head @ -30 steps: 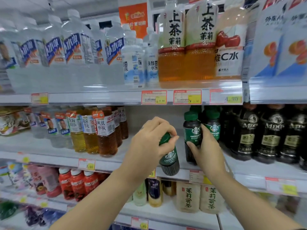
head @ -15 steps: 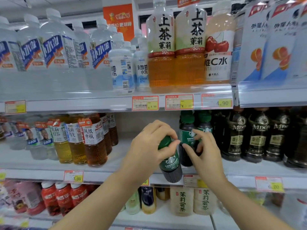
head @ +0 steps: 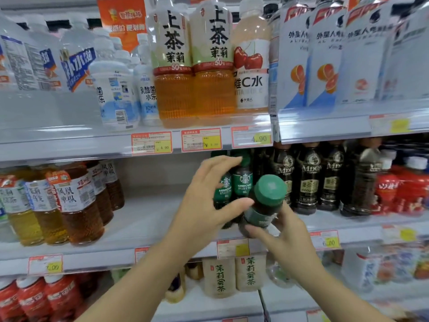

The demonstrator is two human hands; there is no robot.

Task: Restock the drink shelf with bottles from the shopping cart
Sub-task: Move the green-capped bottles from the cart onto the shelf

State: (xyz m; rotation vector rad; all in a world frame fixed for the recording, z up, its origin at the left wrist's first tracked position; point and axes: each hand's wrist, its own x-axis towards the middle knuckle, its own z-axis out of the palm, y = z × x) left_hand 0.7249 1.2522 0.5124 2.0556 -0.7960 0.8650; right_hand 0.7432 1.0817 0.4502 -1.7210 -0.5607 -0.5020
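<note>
Closest to you, your right hand (head: 287,238) is the one doing the carrying: its fingers curl under the base of the green-capped bottle (head: 267,201) and the palm backs it from the right, so the bottle leans with its cap (head: 270,190) tipped towards you, just above the front lip of the middle shelf (head: 148,228). Your left hand (head: 204,210) is not wrapped round anything. Its thumb lies against the bottle's shoulder, probably to steady the lean, while its fingers are spread and only lightly bent in front of the shelf stock; whether they touch those bottles you cannot tell from here. Just behind stand the matching Americano bottles (head: 243,182), upright with labels out, which is why this one is held here: it likely belongs at the front of that row and needs righting before it goes down. Right of them the dark coffee bottles (head: 311,180) crowd close, so the slot is narrow; left of them bare shelf runs to the tea bottles (head: 76,205). Above, large jasmine tea bottles (head: 174,66) fill the upper shelf. The cart is out of view.
</note>
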